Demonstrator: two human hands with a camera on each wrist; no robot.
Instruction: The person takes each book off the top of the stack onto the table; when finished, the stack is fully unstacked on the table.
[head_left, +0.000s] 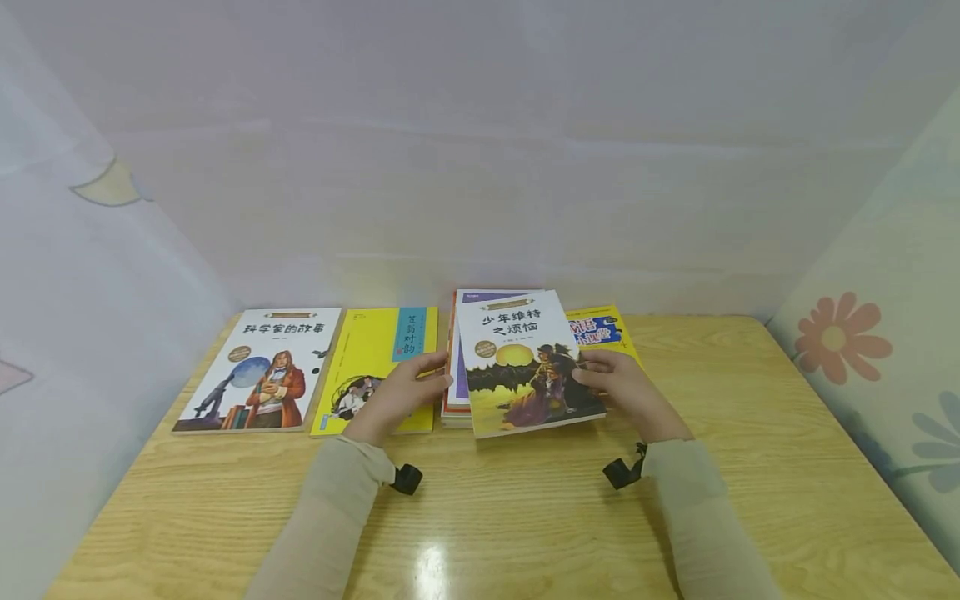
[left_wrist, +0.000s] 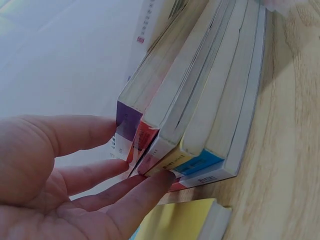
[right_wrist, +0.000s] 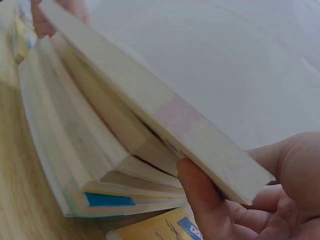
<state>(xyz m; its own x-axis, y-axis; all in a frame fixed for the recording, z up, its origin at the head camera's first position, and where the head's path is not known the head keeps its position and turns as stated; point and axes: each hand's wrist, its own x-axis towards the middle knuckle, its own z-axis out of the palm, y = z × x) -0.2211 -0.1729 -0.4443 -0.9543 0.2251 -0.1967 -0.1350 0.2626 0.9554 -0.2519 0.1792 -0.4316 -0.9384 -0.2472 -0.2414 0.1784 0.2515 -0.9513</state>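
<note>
My right hand [head_left: 626, 387] pinches the right edge of a white paperback with a moonlit cover [head_left: 525, 367]; its thumb is on one face, fingers under the other. In the right wrist view this book [right_wrist: 150, 105] is raised and slanted above a stack of books [right_wrist: 90, 130]. My left hand [head_left: 405, 392] is at the stack's left side. In the left wrist view its fingertips [left_wrist: 160, 182] touch the spines of the stack [left_wrist: 215, 100], the thumb by the purple-and-white top spine [left_wrist: 128, 120].
Left of the stack lie a yellow book [head_left: 367, 342] and a white book with a telescope picture [head_left: 262, 367]. Another yellow book [head_left: 615, 325] lies partly hidden on the right. All rest on a wooden table [head_left: 510, 533] before a pale cloth backdrop [head_left: 495, 200].
</note>
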